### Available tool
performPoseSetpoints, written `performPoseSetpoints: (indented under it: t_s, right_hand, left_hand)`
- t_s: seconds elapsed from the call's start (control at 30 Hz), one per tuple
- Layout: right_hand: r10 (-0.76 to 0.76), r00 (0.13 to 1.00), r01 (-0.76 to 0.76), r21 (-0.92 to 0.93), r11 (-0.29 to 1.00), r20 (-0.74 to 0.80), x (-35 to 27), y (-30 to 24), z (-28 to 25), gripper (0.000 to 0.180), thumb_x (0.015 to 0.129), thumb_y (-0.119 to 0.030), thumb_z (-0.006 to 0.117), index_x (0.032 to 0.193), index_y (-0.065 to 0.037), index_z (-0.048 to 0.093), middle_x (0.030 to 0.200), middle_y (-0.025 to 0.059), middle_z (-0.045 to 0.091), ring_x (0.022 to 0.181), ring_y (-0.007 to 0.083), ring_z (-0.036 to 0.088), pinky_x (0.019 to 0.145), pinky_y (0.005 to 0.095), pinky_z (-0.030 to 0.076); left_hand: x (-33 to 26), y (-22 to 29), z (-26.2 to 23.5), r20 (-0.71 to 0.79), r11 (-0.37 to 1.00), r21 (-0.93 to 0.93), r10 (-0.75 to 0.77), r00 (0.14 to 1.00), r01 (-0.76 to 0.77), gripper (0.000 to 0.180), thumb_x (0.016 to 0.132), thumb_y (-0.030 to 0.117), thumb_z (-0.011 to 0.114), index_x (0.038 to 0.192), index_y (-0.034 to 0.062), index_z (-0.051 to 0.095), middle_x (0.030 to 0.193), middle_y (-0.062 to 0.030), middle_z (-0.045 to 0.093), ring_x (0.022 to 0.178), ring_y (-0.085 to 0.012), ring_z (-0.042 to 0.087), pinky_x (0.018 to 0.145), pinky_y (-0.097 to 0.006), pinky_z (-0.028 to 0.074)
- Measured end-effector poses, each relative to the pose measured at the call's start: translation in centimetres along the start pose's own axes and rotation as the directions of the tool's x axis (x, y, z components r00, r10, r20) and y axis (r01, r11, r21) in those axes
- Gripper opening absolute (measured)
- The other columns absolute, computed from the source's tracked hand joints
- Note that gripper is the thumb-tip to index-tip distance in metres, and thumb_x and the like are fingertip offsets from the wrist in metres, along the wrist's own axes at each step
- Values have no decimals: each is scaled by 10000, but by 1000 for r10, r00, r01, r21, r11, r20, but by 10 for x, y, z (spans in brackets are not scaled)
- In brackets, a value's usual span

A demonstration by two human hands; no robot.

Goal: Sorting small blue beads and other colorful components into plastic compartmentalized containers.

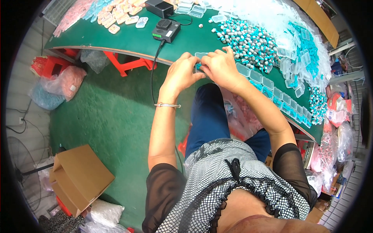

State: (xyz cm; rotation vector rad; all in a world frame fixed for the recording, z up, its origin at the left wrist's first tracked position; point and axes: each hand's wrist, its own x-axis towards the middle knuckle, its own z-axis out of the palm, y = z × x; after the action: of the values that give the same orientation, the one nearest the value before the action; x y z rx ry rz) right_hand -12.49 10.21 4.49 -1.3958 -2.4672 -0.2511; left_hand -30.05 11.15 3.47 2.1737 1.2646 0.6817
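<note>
My left hand and my right hand meet at the near edge of the green table. Between them they grip a small clear plastic case with a bit of teal in it. My fingers cover most of the case, so its contents are hard to make out. Right of my right hand, a row of open clear cases follows the table edge, with teal pieces in them. Just beyond lies a heap of small grey-and-teal pieces.
Loose clear cases and teal pieces pile up at the right. A black device trails a cable over the table edge. Orange-and-clear cases lie at the far left. A red stool and cardboard box stand below.
</note>
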Motion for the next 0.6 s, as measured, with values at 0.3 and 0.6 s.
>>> performPoseSetpoints:
  t_s: [0.3, 0.6]
  right_hand:
    - [96, 975, -56, 198, 979, -198, -10, 7, -19, 164, 824, -205, 704, 941, -102, 655, 822, 55, 632, 817, 243, 618, 873, 476, 427]
    - [279, 924, -62, 617, 785, -262, -47, 26, -39, 246, 762, -152, 694, 988, -64, 654, 974, 124, 635, 887, 313, 619, 741, 412, 515]
  left_hand:
    - [1, -3, -10, -71, 913, -406, -69, 995, 34, 683, 762, 244, 784, 1344, 27, 502, 1041, -75, 541, 789, -146, 526, 708, -279, 469]
    - [19, 83, 45, 11, 231, -972, -74, 997, 28, 410, 1016, 168, 474, 1377, -24, 459, 1348, -150, 519, 1195, -208, 530, 932, -315, 491]
